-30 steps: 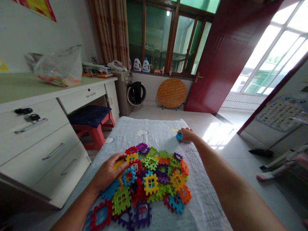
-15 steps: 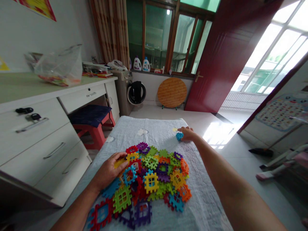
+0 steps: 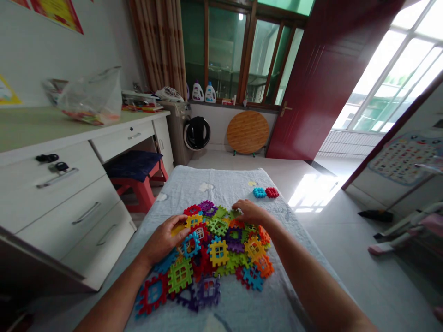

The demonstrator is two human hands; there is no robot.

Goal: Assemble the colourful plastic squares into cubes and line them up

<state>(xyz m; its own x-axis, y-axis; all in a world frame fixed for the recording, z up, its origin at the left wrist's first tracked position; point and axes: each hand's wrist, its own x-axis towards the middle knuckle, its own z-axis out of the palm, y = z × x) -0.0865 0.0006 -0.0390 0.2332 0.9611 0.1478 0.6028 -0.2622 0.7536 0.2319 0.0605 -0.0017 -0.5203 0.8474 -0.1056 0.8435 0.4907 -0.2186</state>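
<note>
A heap of colourful plastic interlocking window blocks [image 3: 218,253] lies on a pale blue cloth [image 3: 238,304]. At its left edge rests my left hand [image 3: 165,240], thumb and fingers apart over a yellow block [image 3: 177,229]. My right hand [image 3: 251,211] reaches over the far right side of the heap. Its fingers are bent but apart, close to a green block [image 3: 233,214]; whether they touch it is hard to see. Beyond that hand, a blue block [image 3: 259,192] and a red block [image 3: 272,192] sit side by side, away from the heap.
A white desk [image 3: 86,216] with drawers stands to the left, a plastic bag [image 3: 92,99] on top. Beside it is a red stool [image 3: 141,193] with a dark cushion. Farther back are a washing machine [image 3: 197,133], a round wooden tabletop [image 3: 248,132] and a dark red door [image 3: 301,92].
My right hand has let go of the red block beside the blue one and moved back left and nearer, to the heap. My left hand stays at the heap's left edge.
</note>
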